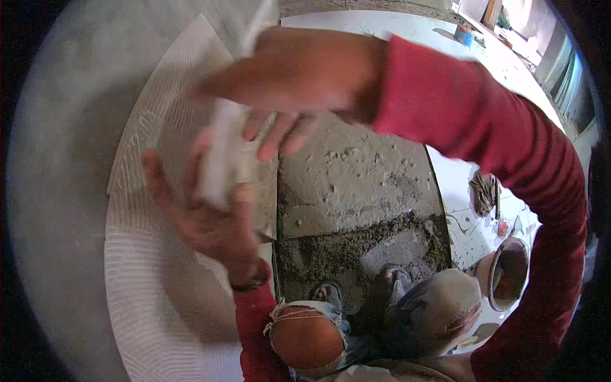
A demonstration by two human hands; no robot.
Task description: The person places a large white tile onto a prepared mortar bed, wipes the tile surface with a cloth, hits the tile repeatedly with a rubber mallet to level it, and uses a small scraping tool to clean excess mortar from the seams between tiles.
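A long whitish bar (219, 159), smeared by motion, slants up from my left hand past my right hand to the upper edge of the view. My left hand (219, 232) cups its lower end, with the thumb on one side and the fingers on the other. Higher up, my right hand (305, 70) reaches across from the right and closes on the bar, its fingertips curling below. The bar's exact kind is too blurred to make out. Beneath and to the right of my hands lies a bed of wet grey mortar (363, 172), lumpy and rough at its near end.
Pale ridged sheets (140, 274) lie along the left, beside grey floor (60, 191). White tiles (445, 184) border the mortar's right side. A bucket (490, 274), a dark crumpled cloth (484, 191) and a blue can (466, 37) stand or lie there. My sandalled feet (328, 293) are on the mortar's near end.
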